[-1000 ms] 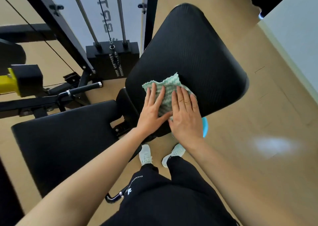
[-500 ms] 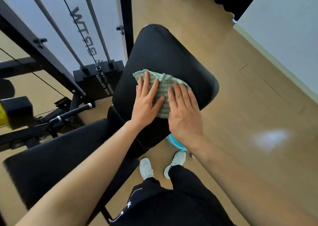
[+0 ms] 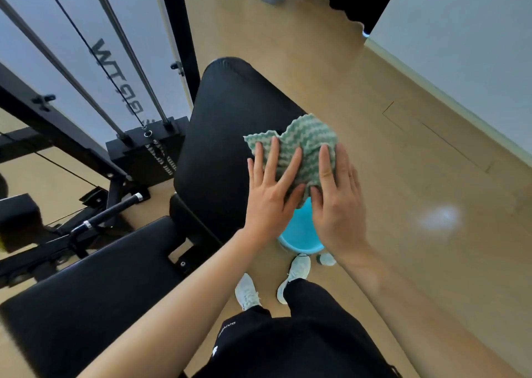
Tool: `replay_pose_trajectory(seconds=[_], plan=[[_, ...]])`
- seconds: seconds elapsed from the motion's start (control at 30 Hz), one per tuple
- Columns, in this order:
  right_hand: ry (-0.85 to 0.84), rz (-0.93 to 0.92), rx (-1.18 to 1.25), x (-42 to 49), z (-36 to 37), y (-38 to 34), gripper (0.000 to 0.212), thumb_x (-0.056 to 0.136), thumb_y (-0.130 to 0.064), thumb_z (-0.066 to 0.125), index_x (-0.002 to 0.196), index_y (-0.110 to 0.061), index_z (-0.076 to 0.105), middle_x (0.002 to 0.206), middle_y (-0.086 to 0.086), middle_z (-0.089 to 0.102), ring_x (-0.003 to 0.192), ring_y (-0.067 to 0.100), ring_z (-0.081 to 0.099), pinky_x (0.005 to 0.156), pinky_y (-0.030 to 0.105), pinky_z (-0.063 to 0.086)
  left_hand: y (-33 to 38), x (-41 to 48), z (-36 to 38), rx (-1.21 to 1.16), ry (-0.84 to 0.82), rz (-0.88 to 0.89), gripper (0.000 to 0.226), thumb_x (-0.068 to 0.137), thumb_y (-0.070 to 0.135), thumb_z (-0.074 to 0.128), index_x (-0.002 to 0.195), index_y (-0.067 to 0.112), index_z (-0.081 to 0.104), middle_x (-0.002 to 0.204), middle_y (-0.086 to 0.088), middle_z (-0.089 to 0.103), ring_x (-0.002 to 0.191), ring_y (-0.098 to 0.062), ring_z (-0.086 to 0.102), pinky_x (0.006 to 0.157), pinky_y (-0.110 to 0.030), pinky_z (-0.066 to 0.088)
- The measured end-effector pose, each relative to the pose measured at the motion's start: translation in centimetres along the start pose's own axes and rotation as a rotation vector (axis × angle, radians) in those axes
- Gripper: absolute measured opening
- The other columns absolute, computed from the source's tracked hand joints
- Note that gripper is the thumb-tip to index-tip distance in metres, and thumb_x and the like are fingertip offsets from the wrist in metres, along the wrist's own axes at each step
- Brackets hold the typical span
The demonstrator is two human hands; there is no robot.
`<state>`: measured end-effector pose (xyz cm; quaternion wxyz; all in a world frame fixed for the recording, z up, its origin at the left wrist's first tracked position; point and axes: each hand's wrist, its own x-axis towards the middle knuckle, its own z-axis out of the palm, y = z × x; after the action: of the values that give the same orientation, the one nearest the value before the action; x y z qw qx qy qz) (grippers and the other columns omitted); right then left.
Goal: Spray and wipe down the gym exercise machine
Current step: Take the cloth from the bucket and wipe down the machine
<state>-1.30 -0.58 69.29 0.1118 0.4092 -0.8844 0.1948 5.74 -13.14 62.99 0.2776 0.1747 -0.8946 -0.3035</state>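
A green-and-white patterned cloth (image 3: 299, 144) lies over the right edge of the machine's black padded backrest (image 3: 218, 135). My left hand (image 3: 270, 193) presses flat on the cloth's left part, fingers straight and spread. My right hand (image 3: 336, 196) lies flat on the cloth's right part at the pad's edge, its thumb next to the left thumb. The black seat pad (image 3: 86, 297) sits lower left of the backrest.
A blue bucket (image 3: 299, 233) stands on the wooden floor under my hands, by my white shoes (image 3: 293, 274). The weight stack (image 3: 146, 150), guide rods and cable rise at the left, with a black handle bar (image 3: 112, 210). A white wall (image 3: 460, 60) runs along the right.
Both hands have slid the cloth to the right across the backrest, from its middle to its right edge. The view has tilted, and the blue bucket below shows more.
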Motion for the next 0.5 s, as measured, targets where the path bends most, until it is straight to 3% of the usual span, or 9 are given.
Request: replay_pose_trajectory(seconds=[0.07, 0.13, 0.17, 0.33, 0.43, 0.5], plan=[[-0.009, 0.074, 0.194, -2.3, 0.2, 0.2, 0.07, 0.098, -0.004, 0.057, 0.161, -0.007, 0.025, 0.167, 0.017, 0.025, 0.156, 0.019, 0.024, 0.121, 0.037, 0.034, 0.5, -1.6, 1.1, 0.014, 0.013, 0.023, 0.065, 0.104, 0.041, 0.056, 0.16, 0.029, 0.025, 0.171, -0.014, 0.01, 0.157, -0.046, -0.002, 0.124, -0.068, 0.007], [-0.046, 0.218, 0.386, -3.5, 0.0, -0.3, 0.07, 0.095, -0.012, 0.06, 0.159, -0.009, 0.031, 0.166, 0.006, 0.03, 0.152, -0.001, 0.022, 0.12, 0.023, 0.032, 0.6, -2.8, 1.6, 0.02, 0.015, 0.037, 0.068, 0.102, 0.036, 0.063, 0.159, 0.03, 0.028, 0.171, -0.012, 0.013, 0.158, -0.045, 0.0, 0.124, -0.067, 0.009], [-0.051, 0.286, 0.465, -3.6, -0.3, -0.7, 0.069, 0.094, -0.017, 0.061, 0.158, -0.011, 0.035, 0.164, 0.001, 0.034, 0.15, -0.004, 0.025, 0.121, 0.023, 0.031, 0.6, -3.3, 1.6, 0.017, 0.018, 0.044, 0.067, 0.101, 0.034, 0.064, 0.158, 0.03, 0.03, 0.17, -0.011, 0.015, 0.158, -0.044, 0.002, 0.124, -0.067, 0.012], [0.056, 0.535, 0.778, -1.6, -2.1, -2.5, 0.052, 0.093, -0.015, 0.069, 0.142, -0.016, 0.052, 0.142, -0.002, 0.061, 0.131, 0.011, 0.058, 0.11, 0.042, 0.049, 0.3, -3.5, 0.8, 0.008, 0.124, 0.053, 0.058, 0.096, 0.03, 0.073, 0.148, 0.027, 0.049, 0.159, -0.011, 0.043, 0.15, -0.04, 0.034, 0.116, -0.059, 0.037], [0.092, 0.612, 1.014, -0.1, -2.5, -3.8, 0.055, 0.093, -0.004, 0.068, 0.141, -0.015, 0.044, 0.14, -0.002, 0.06, 0.131, 0.012, 0.058, 0.108, 0.041, 0.051, 0.8, -2.8, 0.1, -0.003, 0.179, 0.026, 0.055, 0.099, 0.04, 0.068, 0.147, 0.02, 0.051, 0.154, -0.01, 0.051, 0.145, -0.034, 0.044, 0.115, -0.051, 0.04], [0.063, 0.603, 0.997, 1.0, -2.2, -3.9, 0.064, 0.094, -0.012, 0.068, 0.15, -0.014, 0.038, 0.146, 0.0, 0.056, 0.134, 0.014, 0.056, 0.109, 0.041, 0.05, 1.5, -1.9, -0.3, -0.028, 0.176, 0.042, 0.054, 0.102, 0.043, 0.06, 0.148, 0.014, 0.052, 0.156, -0.012, 0.048, 0.149, -0.033, 0.04, 0.117, -0.053, 0.038]])
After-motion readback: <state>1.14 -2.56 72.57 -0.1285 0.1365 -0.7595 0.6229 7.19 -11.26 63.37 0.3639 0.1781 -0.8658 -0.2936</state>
